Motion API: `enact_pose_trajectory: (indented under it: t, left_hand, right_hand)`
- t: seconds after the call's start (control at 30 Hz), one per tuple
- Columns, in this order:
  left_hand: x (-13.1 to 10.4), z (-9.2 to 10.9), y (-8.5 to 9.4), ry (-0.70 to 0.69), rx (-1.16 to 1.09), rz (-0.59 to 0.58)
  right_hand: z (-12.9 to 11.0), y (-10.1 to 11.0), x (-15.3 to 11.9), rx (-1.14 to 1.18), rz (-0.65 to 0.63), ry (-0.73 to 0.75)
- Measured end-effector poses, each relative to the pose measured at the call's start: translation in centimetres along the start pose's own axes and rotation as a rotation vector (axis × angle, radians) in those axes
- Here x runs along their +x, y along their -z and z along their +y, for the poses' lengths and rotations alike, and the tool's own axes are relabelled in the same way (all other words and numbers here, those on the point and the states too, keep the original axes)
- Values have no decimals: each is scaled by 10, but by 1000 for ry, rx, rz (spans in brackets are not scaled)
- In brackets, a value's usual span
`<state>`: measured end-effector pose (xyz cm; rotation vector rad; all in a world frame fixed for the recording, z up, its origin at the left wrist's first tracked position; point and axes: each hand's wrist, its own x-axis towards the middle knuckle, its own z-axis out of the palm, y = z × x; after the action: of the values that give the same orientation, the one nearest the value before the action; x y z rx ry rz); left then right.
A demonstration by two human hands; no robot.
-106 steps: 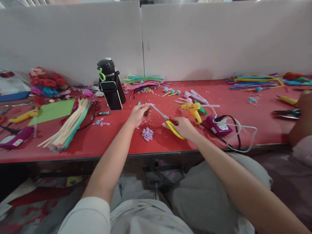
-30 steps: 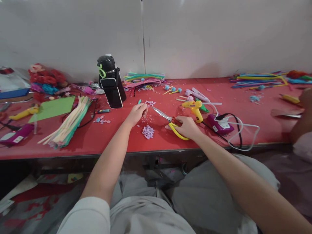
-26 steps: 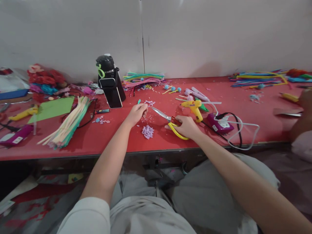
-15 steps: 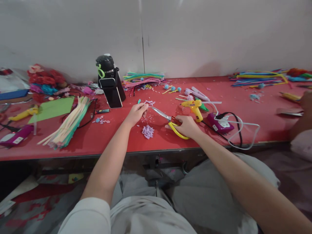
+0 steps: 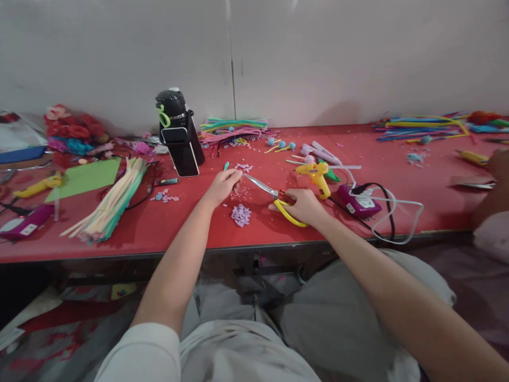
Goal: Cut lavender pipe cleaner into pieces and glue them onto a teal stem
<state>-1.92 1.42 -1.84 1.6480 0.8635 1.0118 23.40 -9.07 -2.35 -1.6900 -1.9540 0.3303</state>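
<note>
My right hand (image 5: 304, 206) is wrapped round the handles of yellow-and-red scissors (image 5: 262, 185), whose blades point left and look closed or nearly so. The blade tips reach the fingertips of my left hand (image 5: 224, 185). Those fingers are pinched together; what they hold is too small to make out. Just below lies a pile of small lilac pieces (image 5: 240, 215) on the red tabletop (image 5: 199, 228). More tiny lilac scraps are scattered around the blades and beyond my left hand.
Behind my left hand stand a black bottle (image 5: 170, 106) and a phone (image 5: 186, 159). Right of the scissors are a yellow glue gun (image 5: 318, 178) and a purple power block (image 5: 360, 204) with cables. Pipe cleaners (image 5: 111, 201) lie left. Another person's hand (image 5: 500, 164) is far right.
</note>
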Motion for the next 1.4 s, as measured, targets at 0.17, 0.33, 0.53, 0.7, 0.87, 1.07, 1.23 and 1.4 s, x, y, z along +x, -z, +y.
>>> enact_pose_trajectory:
  t: [0.17, 0.33, 0.53, 0.7, 0.87, 1.07, 1.23, 1.4]
  left_hand:
    - [0, 1, 0, 10, -3, 0]
    - [1, 0, 1, -5, -6, 5]
    - [0, 3, -1, -3, 27, 6]
    - [0, 2, -1, -16, 9, -7]
    - [2, 0, -1, -30, -19, -16]
    - [0, 1, -1, -18, -38, -20]
    - [0, 3, -2, -14, -24, -8]
    - [0, 3, -2, -20, -11, -27]
  right_hand:
    - [1, -1, 0, -11, 10, 5]
    - [0, 1, -1, -4, -7, 6]
    - [-2, 3, 0, -18, -4, 9]
    - [-1, 2, 0, -24, -11, -3]
    - [-1, 1, 0, -28, -12, -14]
    - [-2, 1, 1, -28, 9, -25]
    - [-5, 3, -2, 10, 20, -24]
    - [-5, 3, -3, -6, -1, -16]
